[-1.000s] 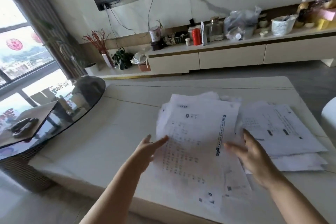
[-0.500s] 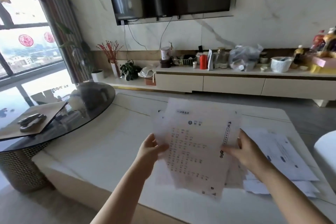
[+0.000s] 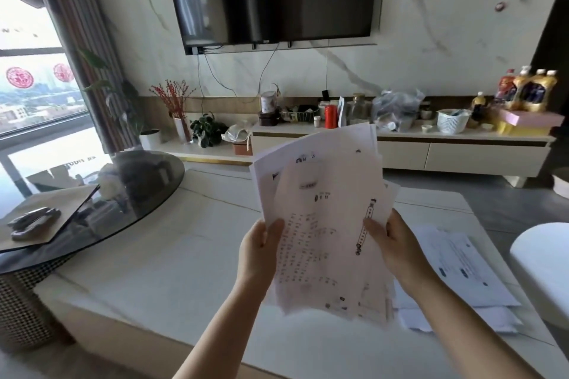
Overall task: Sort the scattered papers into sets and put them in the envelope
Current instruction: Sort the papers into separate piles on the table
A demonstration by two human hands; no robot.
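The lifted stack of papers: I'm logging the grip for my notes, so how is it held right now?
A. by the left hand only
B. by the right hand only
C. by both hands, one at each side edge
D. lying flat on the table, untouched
C: the left hand grips the left edge and the right hand the right edge of the stack of papers, raised above the table.

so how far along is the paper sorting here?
Early. Done: one stack of printed sheets is gathered. In hand: left hand and right hand hold it upright above the white table. Left: more sheets lie loose on the table at right; no sets visible, nothing in an envelope.
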